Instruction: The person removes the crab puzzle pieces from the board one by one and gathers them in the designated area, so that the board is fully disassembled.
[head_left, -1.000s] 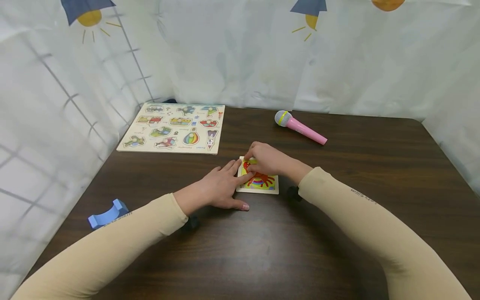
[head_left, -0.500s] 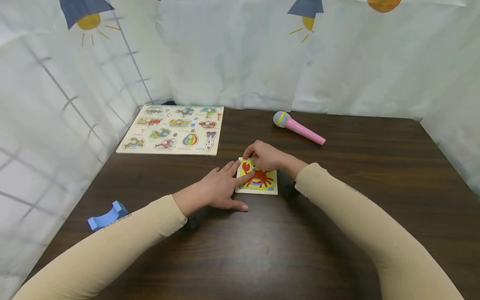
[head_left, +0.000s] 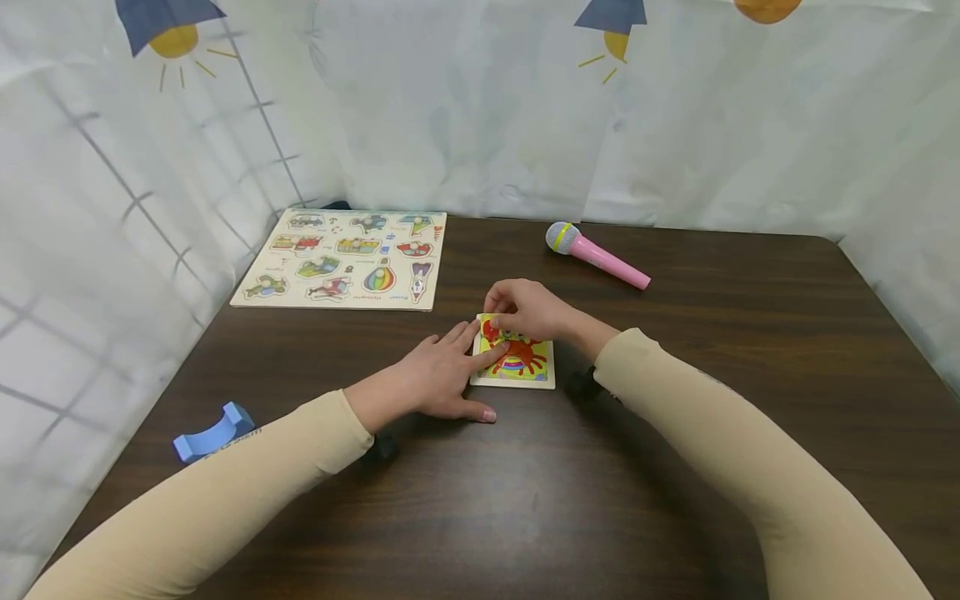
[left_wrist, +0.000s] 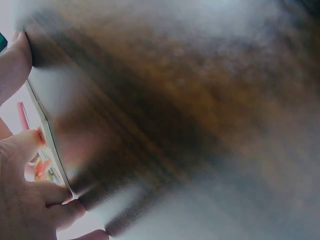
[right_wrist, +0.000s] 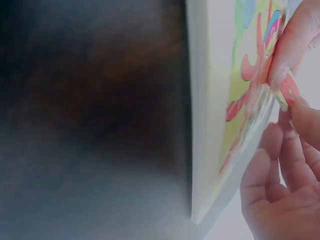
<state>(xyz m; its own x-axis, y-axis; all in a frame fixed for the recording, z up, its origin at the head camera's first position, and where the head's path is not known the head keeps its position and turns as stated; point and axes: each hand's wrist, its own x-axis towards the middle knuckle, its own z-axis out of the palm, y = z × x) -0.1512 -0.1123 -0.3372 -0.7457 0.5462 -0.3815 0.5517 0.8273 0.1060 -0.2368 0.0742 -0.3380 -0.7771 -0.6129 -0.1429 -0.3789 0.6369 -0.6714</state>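
Note:
A small square crab puzzle with a pale wooden frame lies on the dark table. My left hand lies spread at its left side, the index finger reaching onto the red crab and the thumb on the table. At the puzzle's far left corner is my right hand. In the right wrist view, a small red and yellow puzzle piece stands tilted up from the picture, pinched at its edge by the right thumb and fingers. The left index finger presses the picture right beside it. The left wrist view catches the left fingertips at the frame's edge.
A large peg puzzle board with vehicle pictures lies at the back left. Behind the right hand is a pink microphone. A blue curved block sits near the left forearm. White curtains hang around the table's back and sides.
The right hand's fingers have shifted from over the puzzle's upper left to its far edge, and the red claw piece now shows tilted. The left hand stays in place.

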